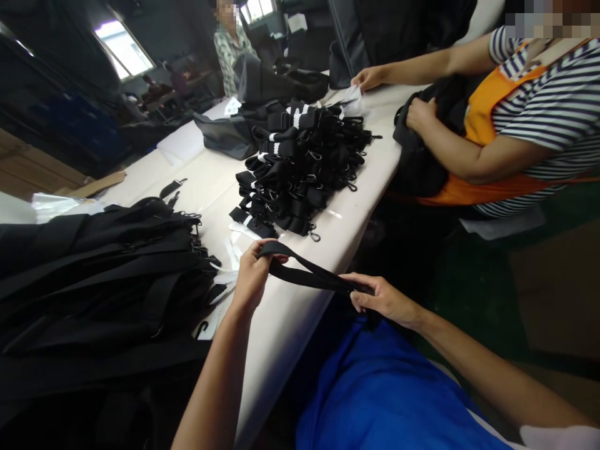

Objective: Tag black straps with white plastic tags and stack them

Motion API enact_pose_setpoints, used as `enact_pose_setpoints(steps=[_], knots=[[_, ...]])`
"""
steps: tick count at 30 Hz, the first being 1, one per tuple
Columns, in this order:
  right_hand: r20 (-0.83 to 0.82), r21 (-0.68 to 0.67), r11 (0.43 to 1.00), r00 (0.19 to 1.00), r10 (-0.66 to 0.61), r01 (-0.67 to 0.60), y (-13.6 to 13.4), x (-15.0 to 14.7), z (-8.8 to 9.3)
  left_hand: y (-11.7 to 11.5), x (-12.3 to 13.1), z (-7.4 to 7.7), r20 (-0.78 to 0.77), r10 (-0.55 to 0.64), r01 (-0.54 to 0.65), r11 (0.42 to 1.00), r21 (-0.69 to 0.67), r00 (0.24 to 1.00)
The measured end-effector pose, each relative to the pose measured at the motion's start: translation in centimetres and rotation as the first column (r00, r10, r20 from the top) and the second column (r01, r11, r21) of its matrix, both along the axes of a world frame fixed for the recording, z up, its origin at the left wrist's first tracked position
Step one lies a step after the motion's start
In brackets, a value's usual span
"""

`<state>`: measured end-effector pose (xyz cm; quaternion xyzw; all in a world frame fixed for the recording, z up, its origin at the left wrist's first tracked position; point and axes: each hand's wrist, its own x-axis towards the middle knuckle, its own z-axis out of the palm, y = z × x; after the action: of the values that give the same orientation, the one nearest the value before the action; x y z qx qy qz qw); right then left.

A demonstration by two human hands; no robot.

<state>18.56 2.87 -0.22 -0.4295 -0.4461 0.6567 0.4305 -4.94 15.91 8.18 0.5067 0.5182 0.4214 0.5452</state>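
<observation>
A black webbing strap [304, 275] is stretched in a long loop between my two hands, above the table's near edge. My left hand [255, 269] is closed around the looped end. Further right, my right hand [382, 300] pinches the other end, its fingers partly hiding the strap there. Just beyond my hands lies a heap of bundled black straps [300, 169] with metal snap hooks and white bands. To the left, many loose long black straps [94, 269] are piled, their hooks pointing toward the middle.
The pale table [187, 175] runs away diagonally. White paper strips [229, 269] lie beside the left pile. Across the corner, a co-worker in a striped shirt [553, 119] handles black fabric [426, 156]. A grey-black pouch [229, 136] sits behind the heap.
</observation>
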Motion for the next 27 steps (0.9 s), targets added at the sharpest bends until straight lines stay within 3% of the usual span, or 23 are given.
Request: enact_pose_setpoints(steps=[3, 6, 9, 12, 14, 15, 17, 19, 20, 22, 24, 27], knots=[[-0.058, -0.049, 0.998, 0.998, -0.038, 0.035, -0.6, 1.5, 0.7, -1.3, 0.9, -2.0, 0.111, -0.043, 0.054, 0.995, -0.09, 0.993], [0.161, 0.055, 0.99, 0.977, -0.136, 0.129, 0.1, 2.3, 1.2, -2.8, 2.1, -2.8, 0.195, -0.038, 0.064, 0.99, -0.126, 0.98], [0.369, 0.174, 0.967, 0.897, -0.241, 0.188, 1.3, 3.3, 1.9, -4.1, 2.8, -2.3, 0.223, -0.055, 0.082, 0.99, -0.114, 0.973], [0.27, 0.149, 0.949, 0.912, -0.309, 0.278, 1.9, 4.8, 3.9, -5.7, 3.0, -1.6, 0.163, -0.138, 0.153, 0.984, -0.087, 0.977], [0.114, 0.074, 0.922, 0.915, -0.388, 0.381, 2.1, 6.3, 5.8, -7.3, 3.2, -1.3, 0.078, -0.306, 0.314, 0.941, -0.127, 0.949], [0.055, 0.04, 0.907, 0.906, -0.42, 0.419, 2.2, 7.2, 6.8, -8.3, 3.2, -1.3, 0.049, -0.437, 0.439, 0.881, -0.179, 0.898], [0.017, -0.01, 0.889, 0.889, -0.458, 0.458, 2.7, 8.8, 8.0, -10.4, 3.4, -1.1, 0.091, -0.709, 0.699, 0.652, -0.295, 0.7], [0.097, -0.005, 0.881, 0.877, -0.47, 0.473, 3.6, 9.9, 7.9, -12.2, 3.6, -0.4, 0.188, -0.841, 0.842, 0.438, -0.314, 0.508], [0.167, 0.016, 0.885, 0.872, -0.46, 0.464, 4.1, 10.0, 7.3, -12.8, 3.7, 0.2, 0.226, -0.857, 0.872, 0.394, -0.29, 0.463], [0.316, 0.044, 0.93, 0.878, -0.36, 0.365, 5.0, 9.4, 5.3, -13.3, 3.9, 1.7, 0.328, -0.822, 0.885, 0.421, -0.201, 0.466], [0.384, 0.017, 0.987, 0.91, -0.156, 0.162, 5.3, 7.8, 3.2, -12.8, 4.2, 3.4, 0.481, -0.748, 0.874, 0.479, -0.088, 0.458], [0.267, 0.028, 0.992, 0.958, 0.107, -0.119, 4.2, 4.4, 1.5, -11.3, 4.8, 5.4, 0.645, -0.661, 0.834, 0.547, 0.063, 0.385]])
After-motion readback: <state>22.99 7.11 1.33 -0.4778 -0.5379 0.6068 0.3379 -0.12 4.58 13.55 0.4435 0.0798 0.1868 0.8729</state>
